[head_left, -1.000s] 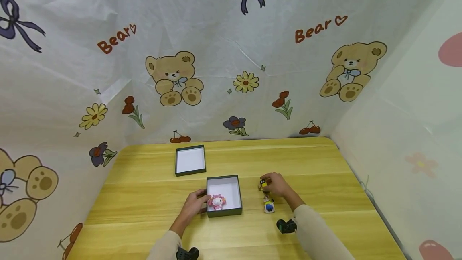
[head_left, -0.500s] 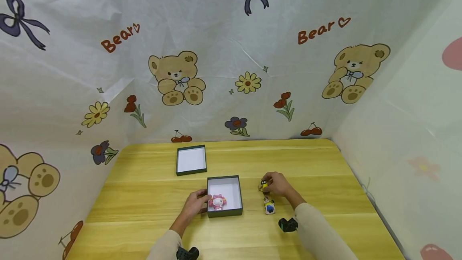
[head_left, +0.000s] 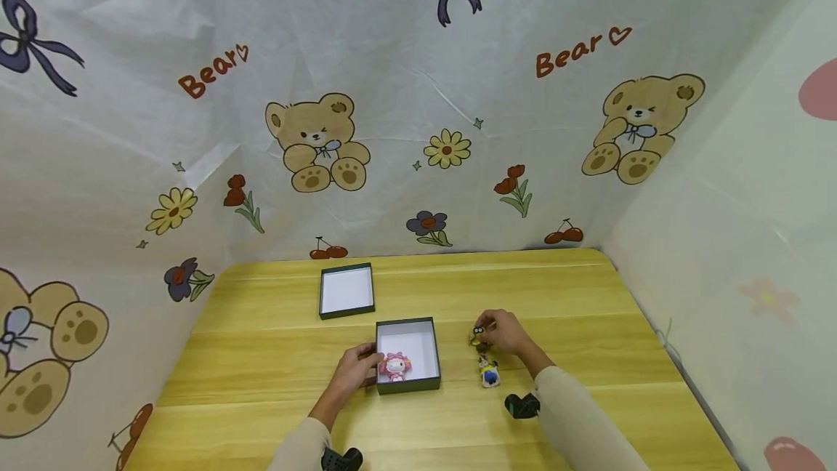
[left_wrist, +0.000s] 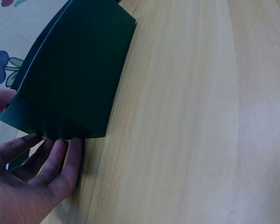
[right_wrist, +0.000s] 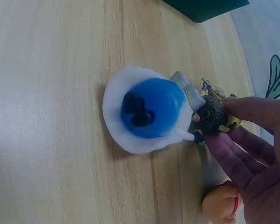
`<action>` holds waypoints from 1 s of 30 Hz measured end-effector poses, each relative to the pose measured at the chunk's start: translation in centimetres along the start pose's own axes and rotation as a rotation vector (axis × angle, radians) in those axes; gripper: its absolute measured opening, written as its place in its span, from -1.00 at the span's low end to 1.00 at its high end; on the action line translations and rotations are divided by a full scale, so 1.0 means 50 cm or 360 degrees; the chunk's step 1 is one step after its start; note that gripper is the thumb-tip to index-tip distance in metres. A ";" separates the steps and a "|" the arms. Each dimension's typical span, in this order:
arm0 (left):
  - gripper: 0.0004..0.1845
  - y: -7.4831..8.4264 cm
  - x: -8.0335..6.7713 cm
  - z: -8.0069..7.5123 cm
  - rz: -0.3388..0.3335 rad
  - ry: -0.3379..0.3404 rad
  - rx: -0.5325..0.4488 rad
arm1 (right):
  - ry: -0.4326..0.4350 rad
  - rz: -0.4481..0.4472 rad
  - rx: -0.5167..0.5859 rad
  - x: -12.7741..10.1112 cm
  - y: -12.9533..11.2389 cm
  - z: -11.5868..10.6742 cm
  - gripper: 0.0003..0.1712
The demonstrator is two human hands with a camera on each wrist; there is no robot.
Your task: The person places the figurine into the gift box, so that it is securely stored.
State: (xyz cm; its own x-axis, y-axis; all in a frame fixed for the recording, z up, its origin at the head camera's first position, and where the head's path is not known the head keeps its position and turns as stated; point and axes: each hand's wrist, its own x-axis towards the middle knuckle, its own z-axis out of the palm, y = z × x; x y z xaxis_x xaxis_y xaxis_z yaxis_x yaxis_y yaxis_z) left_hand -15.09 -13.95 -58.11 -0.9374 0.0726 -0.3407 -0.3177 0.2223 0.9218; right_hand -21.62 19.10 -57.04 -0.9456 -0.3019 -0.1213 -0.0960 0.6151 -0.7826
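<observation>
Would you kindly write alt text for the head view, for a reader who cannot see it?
A person's right hand pinches a small figure beside a blue-and-white figure, while the left hand holds the side of an open box with a pink figure inside. A shallow lid lies farther back on the wooden table, by a bear-print backdrop.

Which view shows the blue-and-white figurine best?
The right wrist view, where the blue-and-white figurine appears large and close. Head view shows it small, near the right hand; left wrist, not at all.
</observation>
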 end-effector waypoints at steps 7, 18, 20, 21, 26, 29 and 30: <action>-0.37 -0.003 0.002 -0.002 0.0001 -0.0009 -0.0003 | 0.0017 -0.0040 0.0033 0.001 -0.001 0.003 -0.89; -0.34 -0.004 0.001 -0.003 0.0017 -0.0021 -0.0002 | 0.0017 -0.0083 0.0154 -0.002 -0.008 0.006 -0.91; -0.34 -0.005 0.001 -0.003 0.0016 -0.0022 0.0000 | 0.0011 -0.0093 0.0176 -0.002 -0.014 0.006 -0.90; -0.34 -0.005 0.002 -0.003 0.0013 -0.0024 -0.0006 | 0.0008 -0.0102 0.0184 -0.002 -0.017 0.006 -0.89; -0.34 -0.004 0.001 -0.002 0.0000 -0.0026 -0.0034 | 0.0015 -0.0125 0.0213 -0.003 -0.032 0.009 -0.88; -0.34 -0.003 0.000 -0.002 0.0001 -0.0024 -0.0027 | 0.0025 -0.0123 0.0221 -0.003 -0.041 0.012 -0.88; -0.35 -0.003 0.000 -0.002 0.0001 -0.0024 -0.0023 | 0.0028 -0.0125 0.0228 -0.002 -0.043 0.013 -0.88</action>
State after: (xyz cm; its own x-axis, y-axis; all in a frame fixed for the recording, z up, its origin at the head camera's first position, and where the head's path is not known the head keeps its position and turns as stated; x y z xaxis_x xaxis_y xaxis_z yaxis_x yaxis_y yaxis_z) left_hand -15.04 -14.08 -58.21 -0.9354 0.0873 -0.3426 -0.3192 0.2079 0.9246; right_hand -21.11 17.32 -55.72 -0.9424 -0.3312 -0.0467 -0.1255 0.4795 -0.8685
